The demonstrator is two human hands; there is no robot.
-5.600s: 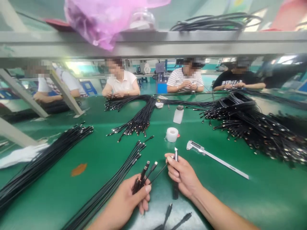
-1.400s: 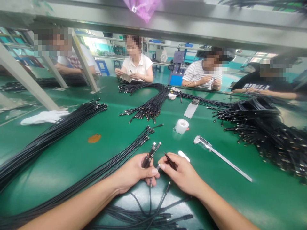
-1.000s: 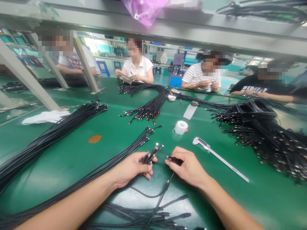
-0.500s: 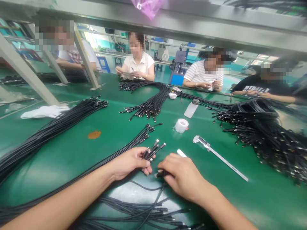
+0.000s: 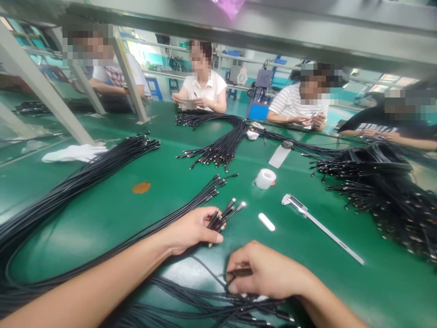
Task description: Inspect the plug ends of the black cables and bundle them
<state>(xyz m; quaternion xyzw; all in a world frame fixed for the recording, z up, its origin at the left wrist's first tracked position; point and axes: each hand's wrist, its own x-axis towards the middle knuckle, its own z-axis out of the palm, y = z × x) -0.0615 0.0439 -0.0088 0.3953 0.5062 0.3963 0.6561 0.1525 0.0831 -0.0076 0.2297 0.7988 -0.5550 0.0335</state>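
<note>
My left hand (image 5: pixel 201 228) is closed around several black cables, whose connector ends (image 5: pixel 227 214) with metal plugs stick out past the fingers, fanned up and to the right. To its lower right, my right hand (image 5: pixel 254 271) has curled fingers, with thumb and fingertips pinched on a thin black cable (image 5: pixel 208 269); its end is hidden by the hand. Just below that hand lies a loose bundle of black cables (image 5: pixel 191 296), connectors pointing right. Beyond my left hand, another cable bundle (image 5: pixel 191 202) lies on the green table (image 5: pixel 164 173).
A small white oblong piece (image 5: pixel 266 222), a caliper (image 5: pixel 324 230), a tape roll (image 5: pixel 265 178) and a bottle (image 5: pixel 280 155) lie right of centre. Cable heaps (image 5: pixel 378 187) fill the right; a thick bundle (image 5: pixel 85 182) and a white glove (image 5: pixel 73 153) lie left. Co-workers (image 5: pixel 201 91) sit opposite.
My right hand has moved down, away from the left hand, to the lower cable bundle, leaving the white piece fully visible. My left hand keeps its hold. The view has shifted slightly.
</note>
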